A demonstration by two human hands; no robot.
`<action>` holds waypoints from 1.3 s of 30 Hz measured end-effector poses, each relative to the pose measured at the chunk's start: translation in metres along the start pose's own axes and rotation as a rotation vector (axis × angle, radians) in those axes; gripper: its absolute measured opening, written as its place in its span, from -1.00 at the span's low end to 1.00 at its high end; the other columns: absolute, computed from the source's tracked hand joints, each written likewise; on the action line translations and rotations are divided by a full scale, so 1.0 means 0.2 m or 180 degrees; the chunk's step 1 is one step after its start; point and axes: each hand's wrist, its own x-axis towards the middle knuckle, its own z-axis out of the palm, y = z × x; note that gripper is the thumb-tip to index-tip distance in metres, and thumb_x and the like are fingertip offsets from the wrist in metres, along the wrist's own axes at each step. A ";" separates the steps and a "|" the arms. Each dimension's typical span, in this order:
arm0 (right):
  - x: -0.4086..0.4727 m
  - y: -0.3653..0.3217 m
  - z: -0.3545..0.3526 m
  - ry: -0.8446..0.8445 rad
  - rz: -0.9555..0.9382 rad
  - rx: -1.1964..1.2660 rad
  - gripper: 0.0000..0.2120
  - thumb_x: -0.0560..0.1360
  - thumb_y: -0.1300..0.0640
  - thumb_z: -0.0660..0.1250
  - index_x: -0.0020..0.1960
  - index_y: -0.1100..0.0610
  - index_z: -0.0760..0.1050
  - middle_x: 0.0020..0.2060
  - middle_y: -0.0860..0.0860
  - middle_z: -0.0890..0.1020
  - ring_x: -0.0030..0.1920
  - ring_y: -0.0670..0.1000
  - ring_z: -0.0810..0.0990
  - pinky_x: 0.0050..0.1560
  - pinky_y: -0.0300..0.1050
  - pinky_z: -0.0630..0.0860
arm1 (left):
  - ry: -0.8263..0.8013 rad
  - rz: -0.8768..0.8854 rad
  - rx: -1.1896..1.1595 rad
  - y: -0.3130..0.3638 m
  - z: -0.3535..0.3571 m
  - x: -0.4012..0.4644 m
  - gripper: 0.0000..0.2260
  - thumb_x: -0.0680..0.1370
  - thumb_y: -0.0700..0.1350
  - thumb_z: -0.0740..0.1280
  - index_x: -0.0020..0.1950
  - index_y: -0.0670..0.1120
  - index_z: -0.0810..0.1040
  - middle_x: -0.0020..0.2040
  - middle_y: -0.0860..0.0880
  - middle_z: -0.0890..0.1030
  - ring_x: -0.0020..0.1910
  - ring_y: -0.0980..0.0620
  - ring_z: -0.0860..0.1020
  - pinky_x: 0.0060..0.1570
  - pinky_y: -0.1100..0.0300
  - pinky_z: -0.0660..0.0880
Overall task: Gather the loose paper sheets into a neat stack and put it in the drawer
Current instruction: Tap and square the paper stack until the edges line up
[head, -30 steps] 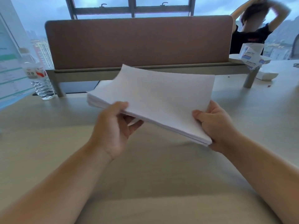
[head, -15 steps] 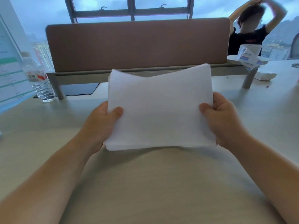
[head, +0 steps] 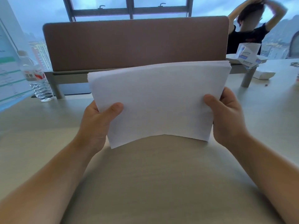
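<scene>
A stack (head: 155, 101) of white paper stands nearly upright above a pale desk (head: 161, 183), gripped at both side edges. The left hand (head: 97, 123) clamps one edge, thumb across the front; the right hand (head: 226, 117) clamps the other likewise. Behind rises a brown divider (head: 135, 44). A water bottle (head: 36, 76) stands at left; a person (head: 252, 26) sits beyond at right.
</scene>
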 end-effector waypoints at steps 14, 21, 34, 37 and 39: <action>-0.03 0.02 0.03 -0.0325 -0.0207 -0.0155 -0.67 0.56 0.42 0.33 0.18 0.06 0.57 0.03 -0.02 0.72 0.02 0.00 0.69 0.10 -0.01 0.64 | 0.0380 -0.0017 0.0156 -0.02 0.07 0.00 -0.77 0.50 -0.06 0.50 0.15 0.10 0.66 0.04 0.09 0.77 -0.01 0.04 0.73 0.05 -0.04 0.62; -0.04 0.12 0.03 -0.0401 -0.0374 -0.1349 -0.40 0.49 0.15 0.36 0.48 -0.06 0.28 0.29 -0.08 0.57 0.29 -0.05 0.55 0.36 0.20 0.49 | 0.0462 0.0194 0.1146 -0.05 0.10 -0.04 -0.68 0.59 0.09 0.46 0.31 0.24 0.52 0.11 0.25 0.69 0.03 0.32 0.65 0.14 0.00 0.63; 0.03 -0.01 -0.05 -0.0317 -0.0425 -0.0180 -0.58 0.55 0.42 0.30 -0.03 -0.11 0.67 -0.14 -0.14 0.74 -0.14 -0.09 0.67 -0.12 -0.18 0.61 | 0.0313 0.0031 0.0023 0.05 -0.01 0.03 -0.85 0.66 -0.15 0.38 0.08 0.07 0.71 0.05 0.04 0.77 -0.03 0.01 0.72 -0.03 -0.01 0.65; 0.06 0.01 -0.08 -0.0618 0.0171 0.0225 -0.71 0.53 0.35 0.31 0.12 0.05 0.62 -0.07 -0.02 0.74 -0.10 -0.01 0.70 -0.11 -0.10 0.64 | -0.0108 -0.0099 -0.0240 0.01 -0.05 0.03 -0.81 0.54 -0.07 0.48 0.15 0.04 0.73 0.11 -0.05 0.76 0.02 -0.06 0.73 -0.02 0.01 0.68; 0.06 0.03 -0.09 -0.0852 0.0507 0.0334 -0.70 0.48 0.29 0.37 0.19 0.13 0.60 -0.02 0.05 0.74 -0.08 0.05 0.72 -0.10 -0.04 0.65 | -0.0367 -0.0205 -0.0318 0.00 -0.06 0.02 -0.56 0.32 0.07 0.68 0.15 0.01 0.75 0.12 -0.08 0.76 0.04 -0.09 0.74 -0.02 0.02 0.68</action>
